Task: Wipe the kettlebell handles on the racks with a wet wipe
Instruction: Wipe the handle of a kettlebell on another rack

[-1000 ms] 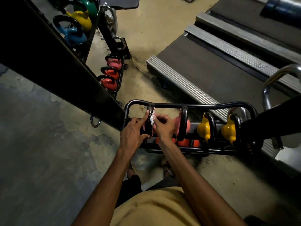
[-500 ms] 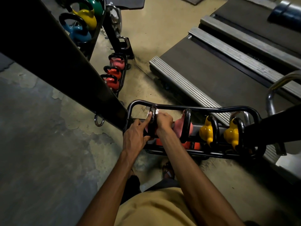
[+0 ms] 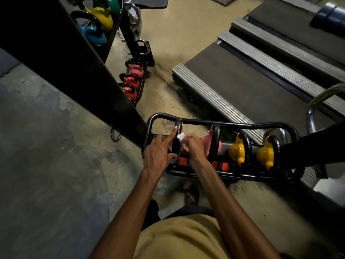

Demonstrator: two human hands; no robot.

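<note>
The handle is a thick black iron loop on a pink bell. I judge it heavy and stiff enough that it won't shift under rubbing, so it needs bracing, not lifting. The coated metal probably turns slick once damp. The wipe is the opposite: light, limp and wet, easy to bunch, so it is best kept wadded under the fingertips.

The wipe sits against the handle's right side, just ahead of my right hand, whose fingers are curled in tight and pinch it there. How much of the wad wraps round the bar I can't tell, as my knuckles hide it.

My left hand is on the other side of the loop. Its index finger lies straight up along the bar to the top, its thumb is hooked across the near leg, and the other fingers are folded, so the bar is clamped between finger and thumb.

The rack rail runs just beyond both hands. To the right of my right hand stand another pink bell and two yellow bells, their handles not yet reached.
</note>
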